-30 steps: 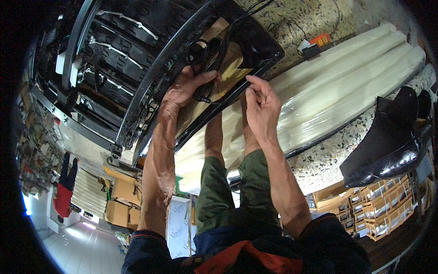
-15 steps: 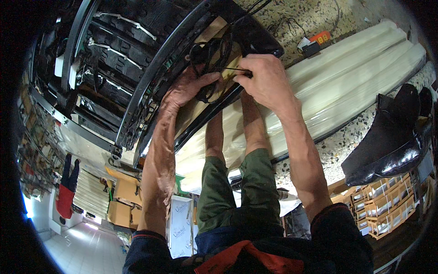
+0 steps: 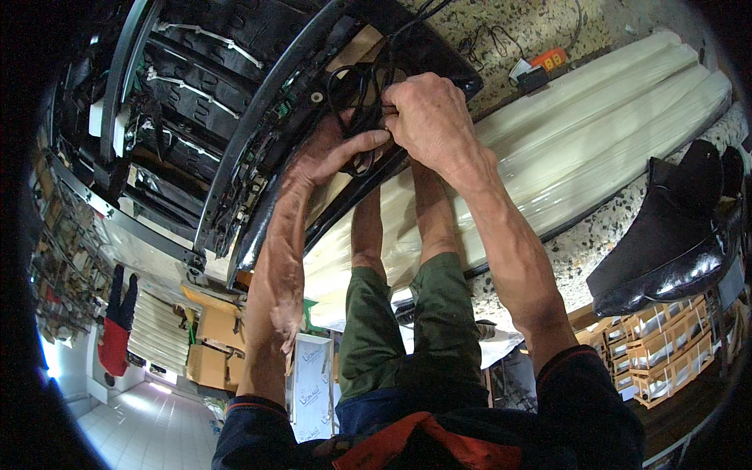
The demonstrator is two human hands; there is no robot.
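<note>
A coiled black cable [image 3: 362,94] hangs over the edge of an upturned black furniture frame [image 3: 229,149]. My left hand [image 3: 333,149] is closed around the lower part of the coil, its thumb pointing right. Close beside that thumb, my right hand [image 3: 431,117] pinches a strand of the cable, with its knuckles up. The fingertips of both hands nearly meet, and the right hand's fingers partly hide the strand. Behind the coil lies a black padded panel [image 3: 446,66] with a pale wooden part [image 3: 356,48] near it.
Cream ribbed padding under clear film [image 3: 587,129] lies below my legs. An orange power strip [image 3: 548,59] with a black adapter [image 3: 533,79] sits on the speckled floor. Black upholstered pieces [image 3: 666,251] stand at right, above wooden crates [image 3: 670,356]. A person in red [image 3: 115,345] is far left.
My right hand has moved left and slightly up, close to my left thumb. The strand stretched between the hands has shortened from view. The left hand has barely moved.
</note>
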